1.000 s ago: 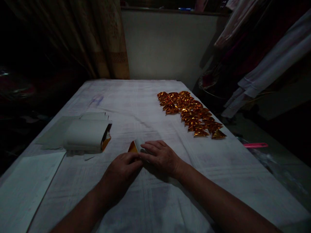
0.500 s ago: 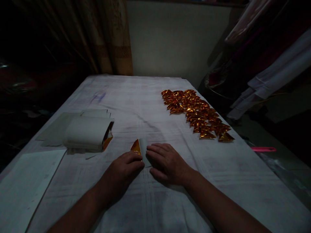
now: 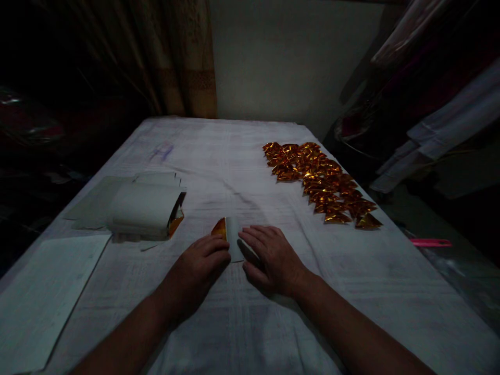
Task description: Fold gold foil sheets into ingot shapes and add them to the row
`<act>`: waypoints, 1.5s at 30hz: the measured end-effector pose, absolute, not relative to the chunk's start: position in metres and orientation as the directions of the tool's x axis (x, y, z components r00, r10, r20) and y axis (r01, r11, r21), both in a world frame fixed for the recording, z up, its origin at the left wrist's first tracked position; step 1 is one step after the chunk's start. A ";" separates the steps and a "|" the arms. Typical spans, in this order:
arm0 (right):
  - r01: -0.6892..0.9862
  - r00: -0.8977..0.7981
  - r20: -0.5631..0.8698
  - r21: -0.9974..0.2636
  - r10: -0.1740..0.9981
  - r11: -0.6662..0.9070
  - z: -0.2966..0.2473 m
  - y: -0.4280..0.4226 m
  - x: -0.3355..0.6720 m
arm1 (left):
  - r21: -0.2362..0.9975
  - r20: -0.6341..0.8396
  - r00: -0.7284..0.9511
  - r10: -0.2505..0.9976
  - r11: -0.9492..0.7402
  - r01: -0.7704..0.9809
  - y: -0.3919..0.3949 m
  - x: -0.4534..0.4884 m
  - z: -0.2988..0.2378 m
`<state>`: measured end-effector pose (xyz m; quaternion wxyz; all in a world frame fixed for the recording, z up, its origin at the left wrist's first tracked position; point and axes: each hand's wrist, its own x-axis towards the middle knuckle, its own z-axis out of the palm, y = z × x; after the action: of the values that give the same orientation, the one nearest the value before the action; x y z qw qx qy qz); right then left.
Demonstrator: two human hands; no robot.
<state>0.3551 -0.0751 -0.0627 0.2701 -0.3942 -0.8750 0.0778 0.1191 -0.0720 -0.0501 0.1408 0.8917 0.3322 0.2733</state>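
A small sheet of gold foil paper (image 3: 235, 240) lies on the table in front of me, its pale backing up and its left part turned over to show shiny gold. My left hand (image 3: 203, 265) is closed on that gold folded part, fingers bent over it and thumb near its lower edge. At the sheet's right side rests my right hand (image 3: 271, 258), fingers stretched out and lying low, thumb a little apart. Whether its fingertips press on the paper's edge is hard to tell in the dim light.
Rows of folded gold foil pieces (image 3: 324, 185) lie at the right. On the left sit a stack of pale-backed foil sheets (image 3: 142, 211), curled at one end, and a large white sheet (image 3: 50, 291). A pink handle (image 3: 432, 242) shows beyond the table's right edge.
The view has shifted slightly. The pale strip between my hands shows a little more, and my left hand still keeps the gold fold down.
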 end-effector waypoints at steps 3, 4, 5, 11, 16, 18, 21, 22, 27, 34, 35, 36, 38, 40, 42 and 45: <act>0.641 -0.502 0.417 -0.408 0.758 0.650 -0.065 -0.076 0.353 | 0.471 0.374 0.614 0.695 -0.712 0.520 -0.072 0.118 -0.053; 0.621 -0.494 0.420 -0.442 0.761 0.647 -0.067 -0.076 0.352 | 0.489 0.372 0.609 0.701 -0.706 0.513 -0.071 0.117 -0.053; 0.599 -0.488 0.420 -0.478 0.766 0.643 -0.069 -0.076 0.352 | 0.506 0.372 0.604 0.704 -0.700 0.504 -0.071 0.117 -0.054; 0.566 -0.466 0.410 -0.544 0.785 0.620 -0.078 -0.077 0.352 | 0.535 0.337 0.614 0.713 -0.682 0.498 -0.069 0.117 -0.053; 0.605 -0.493 0.419 -0.465 0.763 0.646 -0.077 -0.076 0.347 | 0.529 0.298 0.598 0.744 -0.650 0.545 -0.070 0.119 -0.051; 0.627 -0.507 0.431 -0.410 0.746 0.663 -0.077 -0.075 0.343 | 0.519 0.299 0.599 0.743 -0.654 0.551 -0.071 0.121 -0.050; 0.636 -0.540 0.477 -0.310 0.694 0.707 -0.077 -0.072 0.339 | 0.484 0.303 0.612 0.730 -0.671 0.561 -0.071 0.125 -0.050; 0.636 -0.546 0.492 -0.283 0.678 0.718 -0.077 -0.072 0.338 | 0.472 0.306 0.616 0.726 -0.678 0.563 -0.071 0.126 -0.051; 0.667 -0.537 0.511 -0.229 0.671 0.709 -0.078 -0.071 0.337 | 0.446 0.308 0.622 0.720 -0.686 0.574 -0.071 0.126 -0.056; 0.659 -0.531 0.539 -0.223 0.654 0.719 -0.078 -0.067 0.339 | 0.458 0.279 0.621 0.733 -0.670 0.584 -0.071 0.126 -0.053; 0.652 -0.513 0.541 -0.258 0.666 0.713 -0.078 -0.066 0.340 | 0.455 0.272 0.618 0.738 -0.665 0.593 -0.072 0.127 -0.052; 0.649 -0.487 0.541 -0.300 0.685 0.699 -0.078 -0.066 0.341 | 0.449 0.272 0.611 0.744 -0.659 0.603 -0.072 0.128 -0.052; 0.645 -0.431 0.526 -0.390 0.734 0.658 -0.079 -0.067 0.344 | 0.435 0.289 0.594 0.751 -0.655 0.618 -0.072 0.130 -0.053; 0.622 -0.397 0.497 -0.472 0.772 0.624 -0.080 -0.069 0.346 | 0.417 0.313 0.585 0.749 -0.661 0.623 -0.072 0.132 -0.054; 0.582 -0.401 0.478 -0.526 0.782 0.620 -0.081 -0.070 0.347 | 0.407 0.329 0.579 0.746 -0.665 0.626 -0.072 0.132 -0.055; 0.573 -0.420 0.488 -0.510 0.765 0.641 -0.081 -0.071 0.347 | 0.417 0.338 0.578 0.743 -0.669 0.616 -0.072 0.131 -0.055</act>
<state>0.3468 -0.0706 -0.0815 0.3581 -0.4021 -0.8320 0.1337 0.1306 -0.0717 -0.0552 0.1277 0.8790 0.3864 0.2485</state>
